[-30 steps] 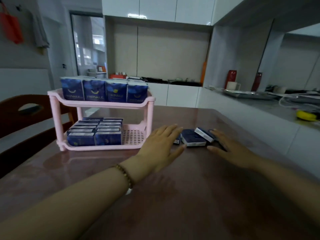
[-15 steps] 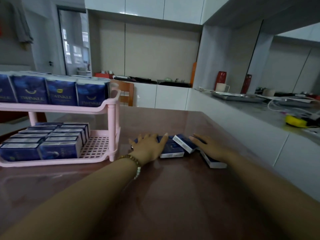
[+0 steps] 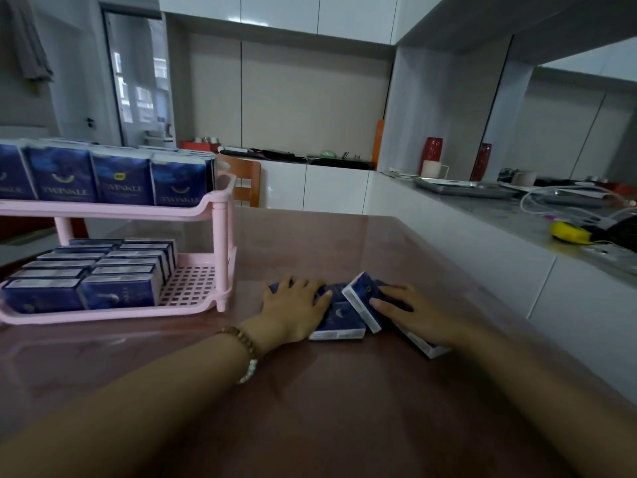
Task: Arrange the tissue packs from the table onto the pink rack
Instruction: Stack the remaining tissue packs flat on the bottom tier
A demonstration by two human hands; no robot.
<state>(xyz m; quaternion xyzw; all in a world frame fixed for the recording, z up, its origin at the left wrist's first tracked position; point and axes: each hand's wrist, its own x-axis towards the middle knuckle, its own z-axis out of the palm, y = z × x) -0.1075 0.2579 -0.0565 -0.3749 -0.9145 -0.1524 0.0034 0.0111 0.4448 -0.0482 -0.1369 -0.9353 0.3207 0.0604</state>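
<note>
Two bare forearms stretch across the glossy reddish-brown table (image 3: 310, 426), the left wrist ringed by a brown beaded bracelet (image 3: 241, 343). Past it, the left hand (image 3: 296, 307) lies flat, fingers spread and straight, on the loose small dark-blue plastic-wrapped tissue packs (image 3: 339, 324); it pinches nothing. The right hand (image 3: 413, 313) likewise rests with its fingers laid out over the heap. Its forefinger touches one tilted pack (image 3: 360, 298) that leans on its neighbours, and a white-edged pack (image 3: 425, 346) pokes out beneath the palm. Whether either thumb hooks under anything I cannot tell.

The risk, as I judge it, lies in gathering this jumble all at once. Wrapping and tabletop both look slick, so packs squeezed between two flat palms could squirt sideways. The tilted one may also topple or slide toward the table's right edge, which is near.

Beyond, to the left, stands the pink two-tier plastic rack (image 3: 220, 236). Its upper shelf is filled with upright packs (image 3: 120, 181). The lower shelf holds two rows of packs (image 3: 103, 270), leaving only a bare grid strip (image 3: 193, 286) beside the corner post. A handful brought in carelessly could knock that post, nudge the light rack or upset the tidy rows. Farther off are an orange-brown wooden chair (image 3: 246, 181) and a grey counter (image 3: 517, 215).
</note>
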